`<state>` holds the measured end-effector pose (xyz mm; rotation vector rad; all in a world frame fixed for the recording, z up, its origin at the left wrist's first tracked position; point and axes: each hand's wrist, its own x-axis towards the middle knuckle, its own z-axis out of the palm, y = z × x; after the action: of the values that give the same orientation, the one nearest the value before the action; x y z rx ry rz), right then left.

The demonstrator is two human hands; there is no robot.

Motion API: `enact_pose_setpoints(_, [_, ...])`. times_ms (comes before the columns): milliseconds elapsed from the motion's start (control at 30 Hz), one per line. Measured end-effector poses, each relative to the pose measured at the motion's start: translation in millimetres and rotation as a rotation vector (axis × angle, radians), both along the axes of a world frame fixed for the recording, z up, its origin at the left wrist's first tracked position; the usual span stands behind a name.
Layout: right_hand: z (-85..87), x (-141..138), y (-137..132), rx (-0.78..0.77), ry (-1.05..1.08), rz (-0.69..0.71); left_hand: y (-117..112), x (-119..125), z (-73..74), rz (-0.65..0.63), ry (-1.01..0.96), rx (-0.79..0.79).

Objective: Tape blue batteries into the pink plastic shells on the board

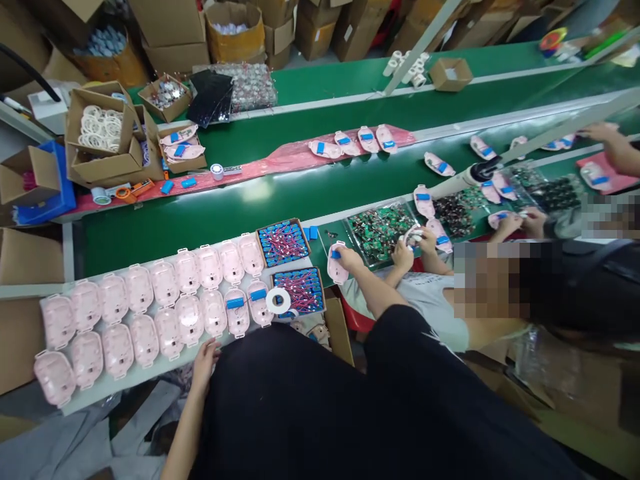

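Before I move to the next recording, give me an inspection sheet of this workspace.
Surface: pale board beside a green bench.
Things in hand: two rows of pink shells; two boxes of blue batteries.
Clutter: white roll by the nearer box.
Hands: left hand seems empty, at the board's near edge; right hand at a separate shell with a battery.
Cables: red wires among the boxed batteries.
Surroundings: a co-worker's hands to the right; cardboard boxes behind.

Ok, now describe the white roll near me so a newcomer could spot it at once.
Find the long pale board bearing two rows of pink shells. At its right end, the white roll overlaps the left edge of the nearer box of blue cells. Look for a flat white ring, unlike the pink and blue pieces around it.
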<state>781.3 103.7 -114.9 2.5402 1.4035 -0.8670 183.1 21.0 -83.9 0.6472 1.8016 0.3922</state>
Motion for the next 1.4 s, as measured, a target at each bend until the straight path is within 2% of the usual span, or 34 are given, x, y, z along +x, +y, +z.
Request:
enact_pose_setpoints(100, [-17.2, -2, 20, 0.092, -0.047, -0.098, 6, 18, -8.4, -0.184, 0.067, 0.009])
enact_pose_setpoints(200, [-28.7, -17, 21, 0.195, -0.022, -0.26, 22, 34, -14.8, -0.28, 0.09, 0.057])
enact_pose_setpoints(300, [-39.8, -46, -2, 0.262, 0.092, -0.312, 44, 52, -24.2, -0.42, 0.103, 0.13])
enact_pose_setpoints(400, [-47.3, -88, -45, 0.406, 0.129, -0.307, 69, 67, -35.6, -0.563, 0.117, 0.211])
enact_pose_setpoints(500, [-43.2, -141, -88, 0.547, 0.142, -0.249, 91, 75, -40.7, -0.671, 0.139, 0.284])
enact_pose_setpoints(567, [-34.8, -177, -104, 0.591, 0.18, -0.133, 101, 78, -38.9, -0.731, 0.134, 0.323])
enact_pose_setpoints(667, [-21.0, -222, -105, 0.532, 0.23, 0.1, 108, 94, -34.0, -0.816, 0.088, 0.364])
enact_pose_setpoints(733, [-15.0, -241, -97, 0.459, 0.23, 0.204, 109, 115, -33.7, -0.871, 0.037, 0.378])
enact_pose_setpoints(800, [-12.5, -251, -90, 0.423, 0.208, 0.188, 107, 143, -36.6, -0.906, -0.018, 0.369])
enact_pose_setpoints(867, [-11.7, -255, -92, 0.443, 0.185, 0.059, 105, 169, -39.6, -0.913, -0.061, 0.338])
enact_pose_setpoints(967, [-5.5, -258, -109, 0.557, 0.213, -0.196, 101, 185, -35.7, -0.879, -0.123, 0.295])
enact_pose_setpoints(1033, [5.7, -264, -120, 0.613, 0.345, -0.255, 98, 175, -25.6, -0.825, -0.187, 0.294])
enact_pose_setpoints(1133, [31.5, -280, -125, 0.534, 0.704, -0.102, 95, 138, -2.7, -0.72, -0.298, 0.306])
enact_pose_setpoints(1200, [49.1, -295, -122, 0.46, 0.854, 0.023, 95, 110, 15.1, -0.502, -0.414, 0.311])
enact_pose_setpoints(1300, [64.7, -317, -114, 0.455, 0.816, 0.209, 100, 79, 42.2, -0.061, -0.613, 0.309])
enact_pose_setpoints(1333, [65.8, -320, -110, 0.451, 0.803, 0.298, 101, 72, 51.0, 0.031, -0.647, 0.304])
enact_pose_setpoints(1400, [62.2, -315, -96, 0.434, 0.803, 0.426, 101, 59, 69.0, 0.096, -0.655, 0.289])
